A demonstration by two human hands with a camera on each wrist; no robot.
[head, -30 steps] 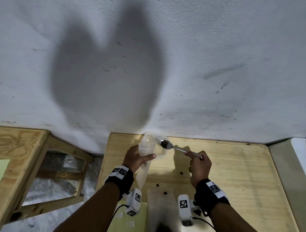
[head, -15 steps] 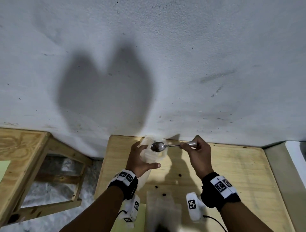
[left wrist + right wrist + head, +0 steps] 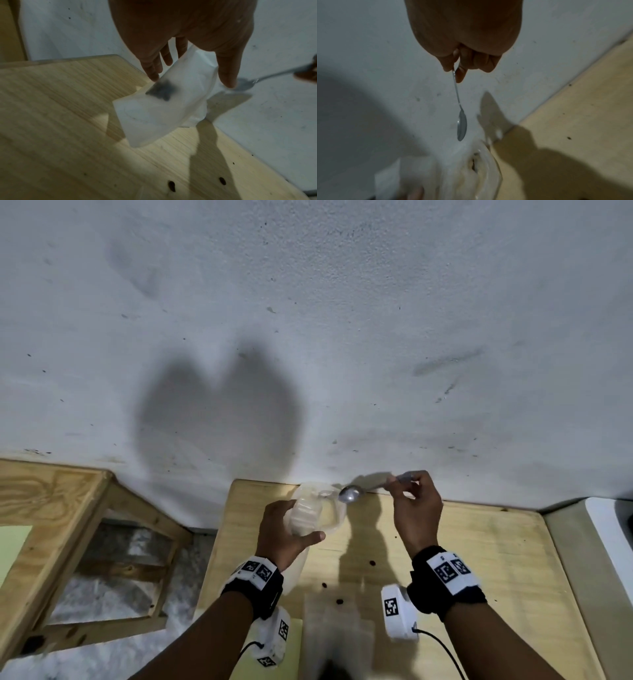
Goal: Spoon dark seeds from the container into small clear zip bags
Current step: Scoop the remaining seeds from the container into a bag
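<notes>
My left hand [image 3: 286, 537] grips a small clear zip bag [image 3: 310, 515] above the far edge of the wooden table [image 3: 479, 559], its mouth held open. In the left wrist view the bag [image 3: 163, 106] shows a dark clump of seeds [image 3: 162, 90] inside. My right hand [image 3: 412, 508] pinches the handle of a metal spoon [image 3: 350, 494], whose empty bowl hangs just right of the bag's mouth. From the right wrist the spoon [image 3: 461, 125] points down at the open bag [image 3: 471, 175]. The clear container [image 3: 337, 642] sits blurred at the bottom edge.
A few loose dark seeds [image 3: 339, 601] lie on the table between my wrists. A grey wall [image 3: 308, 337] rises right behind the table. A wooden frame [image 3: 51, 529] stands to the left, a pale surface [image 3: 609, 529] to the right.
The spoon, loaded with seeds a second ago, tipped over the bag's mouth and is now empty, drawn back slightly right. My left hand kept holding the bag.
</notes>
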